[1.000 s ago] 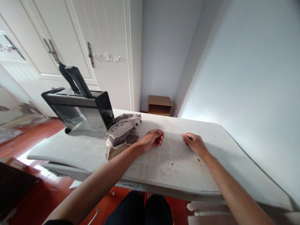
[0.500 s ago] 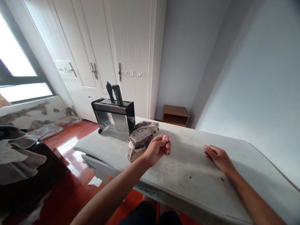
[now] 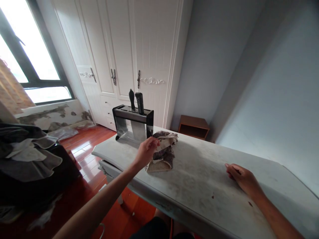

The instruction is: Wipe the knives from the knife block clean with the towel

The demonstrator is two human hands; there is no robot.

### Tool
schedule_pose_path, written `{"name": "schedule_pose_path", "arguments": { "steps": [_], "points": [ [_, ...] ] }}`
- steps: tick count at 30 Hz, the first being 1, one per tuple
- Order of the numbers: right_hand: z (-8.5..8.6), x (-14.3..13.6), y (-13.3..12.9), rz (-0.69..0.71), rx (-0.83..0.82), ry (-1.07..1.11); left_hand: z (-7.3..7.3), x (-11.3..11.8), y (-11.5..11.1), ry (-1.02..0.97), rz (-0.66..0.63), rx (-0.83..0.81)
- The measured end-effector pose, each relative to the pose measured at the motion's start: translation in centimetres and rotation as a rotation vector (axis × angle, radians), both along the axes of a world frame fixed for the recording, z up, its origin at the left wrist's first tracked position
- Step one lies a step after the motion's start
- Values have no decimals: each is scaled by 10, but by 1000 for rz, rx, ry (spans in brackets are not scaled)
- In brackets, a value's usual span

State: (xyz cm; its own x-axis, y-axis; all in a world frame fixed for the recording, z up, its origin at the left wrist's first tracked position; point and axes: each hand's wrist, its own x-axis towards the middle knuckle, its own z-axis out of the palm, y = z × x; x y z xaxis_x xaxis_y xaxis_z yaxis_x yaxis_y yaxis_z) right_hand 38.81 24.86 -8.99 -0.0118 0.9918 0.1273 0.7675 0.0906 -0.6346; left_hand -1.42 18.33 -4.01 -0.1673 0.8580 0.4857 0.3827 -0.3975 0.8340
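Note:
My left hand point(image 3: 146, 151), its fingers curled in, hovers in front of the left side of a crumpled cloth point(image 3: 163, 162). I cannot tell whether the fingertips touch the cloth, and nothing shows in them. The cloth is off-white with dark patterned patches and lies in a heap on the white table point(image 3: 194, 179). Just behind it stands a black-framed knife block point(image 3: 132, 114) with clear sides, holding two black-handled knives point(image 3: 139, 103). Farther right, my right hand point(image 3: 243, 179) is closed loosely at the tabletop, with no object visible in it.
A white wardrobe point(image 3: 154, 49) rises behind the table, beside a small brown wooden cabinet point(image 3: 194, 122). Dark fabric and grey cloths point(image 3: 32, 159) are piled at left. Two small dark marks lie on the tabletop near my right forearm. A window point(image 3: 42, 49) is at upper left.
My left hand has moved left, from the right side of the cloth to its left side. The view has turned left, showing more window. My right hand stays closed at the table.

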Motion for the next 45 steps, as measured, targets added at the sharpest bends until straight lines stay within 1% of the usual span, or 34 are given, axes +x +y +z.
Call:
{"name": "schedule_pose_path", "arguments": {
  "steps": [3,6,9,12,14,18,21,24,26,28,31,32,34,36,40,43,45],
  "points": [
    [0,-1,-1,-12,-19,-10,-11,1,-6,289,46,-47],
    [1,-1,-2,-16,-18,-21,-21,12,-10,516,84,-151],
    [0,-1,-3,-14,-9,-41,-28,24,-8,666,116,-268],
    [-2,0,-4,-4,10,-71,-31,31,0,740,128,-290],
    [-3,-1,-5,15,37,-83,-31,34,6,747,110,-247],
    [-3,-6,-7,76,113,-74,-30,47,14,682,76,-154],
    [-3,-11,-8,85,166,-55,-29,69,18,675,75,-120],
    [-3,-18,-5,57,191,24,-28,100,23,699,25,-83],
    [-1,-22,-4,56,136,168,-29,122,28,706,-32,-38],
    [2,-26,-5,73,9,404,-30,143,32,721,-116,28],
    [10,-28,-10,115,-167,767,-33,170,34,739,-279,151],
    [12,-27,-12,140,-196,854,-34,178,35,739,-323,188],
    [16,-26,-15,185,-222,991,-38,191,35,732,-373,242],
    [18,-24,-16,191,-231,1092,-42,201,36,716,-385,276],
    [18,-21,-14,119,-249,1213,-46,212,38,625,-413,324],
    [19,-20,-12,54,-208,1266,-45,216,37,496,-493,342],
    [21,-19,-12,-20,-184,1279,-44,218,34,404,-566,348]
  ]
}}
